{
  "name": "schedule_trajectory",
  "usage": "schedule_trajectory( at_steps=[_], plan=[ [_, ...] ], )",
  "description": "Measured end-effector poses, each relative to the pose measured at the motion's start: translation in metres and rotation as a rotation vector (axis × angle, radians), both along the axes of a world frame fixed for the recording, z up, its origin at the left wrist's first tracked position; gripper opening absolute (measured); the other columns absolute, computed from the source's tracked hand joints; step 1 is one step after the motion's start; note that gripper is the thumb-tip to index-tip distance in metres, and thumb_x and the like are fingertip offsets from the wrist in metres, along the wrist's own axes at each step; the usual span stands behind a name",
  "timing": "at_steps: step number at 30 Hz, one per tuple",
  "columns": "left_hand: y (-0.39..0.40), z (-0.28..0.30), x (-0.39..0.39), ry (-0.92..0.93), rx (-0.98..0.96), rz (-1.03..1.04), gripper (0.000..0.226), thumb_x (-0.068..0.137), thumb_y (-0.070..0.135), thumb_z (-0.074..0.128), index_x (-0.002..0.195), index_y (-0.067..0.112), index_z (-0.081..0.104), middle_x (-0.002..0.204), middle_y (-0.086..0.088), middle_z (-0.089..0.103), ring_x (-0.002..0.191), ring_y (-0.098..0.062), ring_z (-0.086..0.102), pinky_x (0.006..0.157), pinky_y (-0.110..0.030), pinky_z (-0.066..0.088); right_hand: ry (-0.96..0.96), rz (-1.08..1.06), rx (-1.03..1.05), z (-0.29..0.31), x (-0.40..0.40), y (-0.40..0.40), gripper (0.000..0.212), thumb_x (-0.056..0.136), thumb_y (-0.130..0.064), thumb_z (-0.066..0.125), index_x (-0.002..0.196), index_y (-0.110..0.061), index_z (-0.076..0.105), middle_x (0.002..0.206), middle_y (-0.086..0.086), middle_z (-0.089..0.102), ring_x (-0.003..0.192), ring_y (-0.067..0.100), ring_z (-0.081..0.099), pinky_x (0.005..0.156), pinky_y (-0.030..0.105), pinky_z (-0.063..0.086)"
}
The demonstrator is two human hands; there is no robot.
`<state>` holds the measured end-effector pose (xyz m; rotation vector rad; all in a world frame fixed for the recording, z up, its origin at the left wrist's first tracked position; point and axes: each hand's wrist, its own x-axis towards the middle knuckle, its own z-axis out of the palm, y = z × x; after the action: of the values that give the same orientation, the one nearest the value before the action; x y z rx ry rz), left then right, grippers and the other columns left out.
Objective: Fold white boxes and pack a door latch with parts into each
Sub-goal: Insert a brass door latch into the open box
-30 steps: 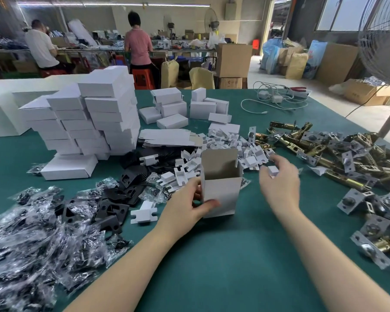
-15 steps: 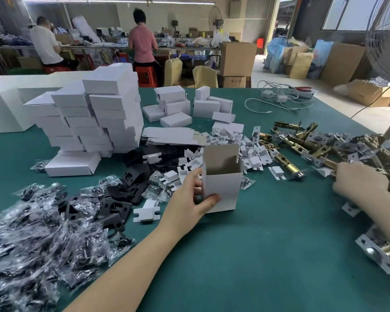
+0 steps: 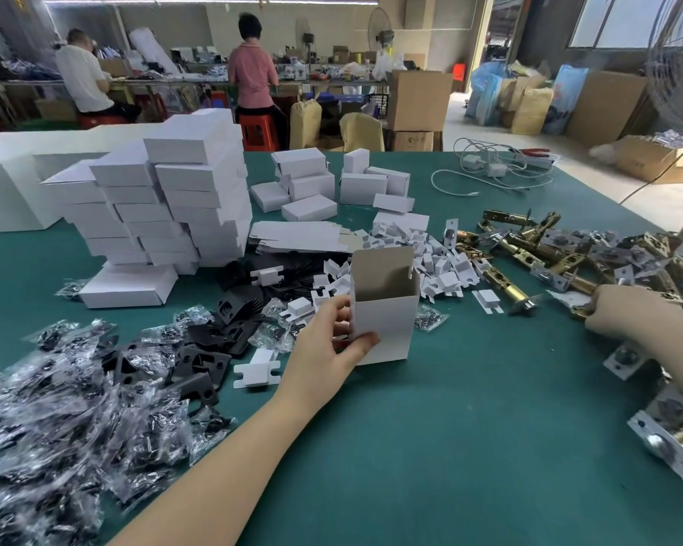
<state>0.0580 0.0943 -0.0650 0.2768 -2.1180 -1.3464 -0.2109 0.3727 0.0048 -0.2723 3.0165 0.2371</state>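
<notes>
The box stands upright on the green table near the middle of the view, its top open and the lid flap raised at the back. The left hand grips it at its 9 o'clock side — thumb on the near face, fingers curled round the left wall. It is thin white card, so by the look of it light, easily dented and quick to tip; a hold low on a corner, where two walls stiffen each other, should steady it better than a squeeze across a flat face. At 3 o'clock from the box the right hand lies in the pile of latches, its fingers curled down among them; it seems to be closing on one, though whether it has hold cannot be told, since the fingertips are hidden. The latches are brass-coloured metal with steel faceplates, probably heavy for their size, hard and smooth — best taken round the barrel rather than by the plate's thin edge, and lowered in rather than dropped, or the weight could knock the box over or split its base. One latch lies apart, just right of the box. Bagged black parts spread at 8 o'clock, small white inserts at 12, and a stack of folded boxes at 10.
</notes>
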Motion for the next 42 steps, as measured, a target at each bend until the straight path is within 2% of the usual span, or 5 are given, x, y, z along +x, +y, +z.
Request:
schedule_trajectory(
  at_steps=[13, 17, 21, 31, 42],
  plan=[
    [0.0, 0.0, -0.001, 0.011, 0.02, -0.014, 0.046, 0.085, 0.022, 0.075, 0.112, 0.053, 0.052, 0.099, 0.023, 0.063, 0.091, -0.008, 0.065, 0.078, -0.02, 0.055, -0.004, 0.312, 0.112, 0.009, -0.019, 0.007, 0.031, 0.094, -0.049, 0.055, 0.117, -0.029, 0.058, 0.11, -0.008, 0.064, 0.103, 0.012, 0.057, 0.097, 0.028, 0.045],
    [0.001, 0.0, 0.0, 0.016, 0.017, -0.016, 0.046, 0.084, 0.025, 0.074, 0.111, 0.055, 0.052, 0.099, 0.023, 0.063, 0.092, -0.008, 0.065, 0.078, -0.02, 0.055, -0.011, 0.295, -0.235, 0.016, -0.028, 0.017, 0.036, 0.092, -0.04, 0.063, 0.112, -0.01, 0.062, 0.094, 0.0, 0.063, 0.085, 0.015, 0.059, 0.07, 0.027, 0.046],
    [0.001, 0.001, 0.0, 0.025, 0.021, -0.017, 0.045, 0.083, 0.029, 0.074, 0.11, 0.057, 0.051, 0.101, 0.022, 0.064, 0.092, -0.009, 0.065, 0.078, -0.021, 0.055, 0.075, 0.278, -0.696, 0.03, -0.019, 0.017, 0.029, 0.086, -0.034, 0.071, 0.101, -0.012, 0.06, 0.089, 0.005, 0.062, 0.082, 0.025, 0.057, 0.075, 0.034, 0.042],
    [0.001, 0.001, 0.001, 0.015, 0.006, -0.009, 0.046, 0.084, 0.026, 0.075, 0.111, 0.054, 0.051, 0.1, 0.026, 0.063, 0.09, -0.007, 0.065, 0.078, -0.023, 0.056, 0.135, 0.151, -0.852, 0.022, 0.013, -0.025, 0.023, 0.083, -0.03, 0.071, 0.085, -0.013, 0.055, 0.078, -0.002, 0.055, 0.077, 0.023, 0.051, 0.068, 0.035, 0.038],
    [0.001, 0.004, 0.002, 0.015, 0.018, -0.016, 0.047, 0.083, 0.03, 0.073, 0.11, 0.06, 0.049, 0.101, 0.027, 0.062, 0.091, -0.005, 0.063, 0.076, -0.017, 0.054, 0.141, 0.241, -0.927, 0.014, 0.015, -0.022, 0.033, 0.087, -0.031, 0.071, 0.114, -0.017, 0.059, 0.1, 0.004, 0.063, 0.092, 0.026, 0.059, 0.084, 0.039, 0.046]
  ],
)
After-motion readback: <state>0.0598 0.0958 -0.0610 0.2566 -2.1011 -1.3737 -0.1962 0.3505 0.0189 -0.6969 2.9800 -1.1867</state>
